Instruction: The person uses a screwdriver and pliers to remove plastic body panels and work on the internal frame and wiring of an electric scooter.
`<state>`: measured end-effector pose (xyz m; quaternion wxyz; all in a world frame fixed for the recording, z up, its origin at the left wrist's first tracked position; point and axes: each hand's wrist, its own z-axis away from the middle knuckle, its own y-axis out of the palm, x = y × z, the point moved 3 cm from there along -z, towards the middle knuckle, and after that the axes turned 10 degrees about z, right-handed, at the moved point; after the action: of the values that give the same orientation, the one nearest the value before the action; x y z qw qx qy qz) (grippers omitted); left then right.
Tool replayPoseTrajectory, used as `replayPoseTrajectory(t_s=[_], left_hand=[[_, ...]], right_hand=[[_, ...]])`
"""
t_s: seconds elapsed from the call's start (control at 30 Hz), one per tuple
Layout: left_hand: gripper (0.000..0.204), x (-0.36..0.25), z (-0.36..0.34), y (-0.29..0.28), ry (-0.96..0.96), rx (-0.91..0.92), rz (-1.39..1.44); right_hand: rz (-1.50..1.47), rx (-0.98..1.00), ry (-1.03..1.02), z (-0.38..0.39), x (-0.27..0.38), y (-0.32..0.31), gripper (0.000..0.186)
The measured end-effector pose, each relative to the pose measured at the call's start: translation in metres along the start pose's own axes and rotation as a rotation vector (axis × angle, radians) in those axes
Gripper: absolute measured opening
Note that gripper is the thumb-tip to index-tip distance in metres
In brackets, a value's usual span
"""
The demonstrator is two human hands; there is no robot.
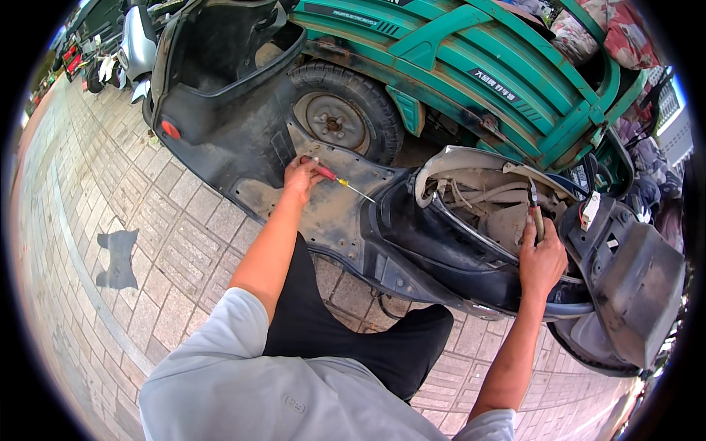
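Note:
My left hand (300, 178) is closed round the red and yellow handle of a screwdriver (340, 180), above the dusty footboard (331, 213) of a black scooter. Its thin shaft points right, the tip at the front of the black body panel (401, 213); whether it touches a screw cannot be told. My right hand (543, 257) grips what look like pliers (535, 206) with worn handles, jaws pointing up. It is over the near edge of the scooter's uncovered body opening (500, 220), where dusty hoses (493, 192) and a pale casing show.
Close behind the scooter stands a green cargo tricycle (471, 66) with a dusty wheel (334, 121). A dark rear box (636, 287) tilts at the scooter's right end, near a white connector (590, 209) with wires. A grey mat-like piece (118, 259) lies on the paving at left.

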<state>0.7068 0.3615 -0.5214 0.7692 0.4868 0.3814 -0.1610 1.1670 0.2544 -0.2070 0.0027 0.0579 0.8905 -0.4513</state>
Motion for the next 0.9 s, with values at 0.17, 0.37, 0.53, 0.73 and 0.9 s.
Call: replayPoseTrajectory(t_s=[0.17,0.37,0.53,0.73,0.9], left_hand=[[0.033,-0.005,0.007,0.007,0.029,-0.102,-0.33],[0.037,0.003,0.003,-0.002,-0.035,-0.129,-0.209],[0.034,0.003,0.014,0.006,-0.03,-0.267,-0.229],[0.021,-0.003,0.01,-0.008,0.069,-0.379,-0.152],[0.015,-0.003,0.021,0.018,-0.067,0.177,-0.114]], right_hand=[[-0.015,-0.017,-0.002,0.0,0.001,-0.004,0.024],[-0.022,-0.034,-0.008,0.001,0.001,-0.002,0.024],[-0.033,-0.029,-0.002,0.001,-0.001,-0.002,0.025],[-0.025,-0.029,0.001,0.001,0.0,-0.004,0.025],[-0.02,-0.04,-0.001,0.002,0.0,-0.004,0.026]])
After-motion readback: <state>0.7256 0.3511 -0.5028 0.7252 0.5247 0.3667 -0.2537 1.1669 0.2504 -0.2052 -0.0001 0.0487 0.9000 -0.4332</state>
